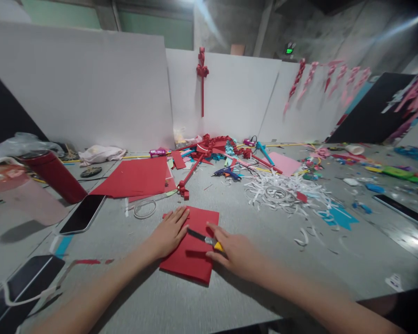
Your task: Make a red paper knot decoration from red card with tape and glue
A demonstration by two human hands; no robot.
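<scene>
A folded sheet of red paper [195,260] lies on the grey table in front of me. My left hand [170,232] rests flat on its upper left part, fingers stretched out and pressing it down. My right hand [235,250] grips a yellow and black utility knife [209,240] over the right side of the paper. The knife's dark blade is extended and points left, close to my left fingertips. Whether the blade touches the paper I cannot tell.
Larger red sheets [135,178], a phone [83,213] and a red tumbler [55,176] stand or lie to the left. Beyond the paper are a blue glue gun [227,173] and red paper braids [219,141]. White paper strips [264,188] spread across the right.
</scene>
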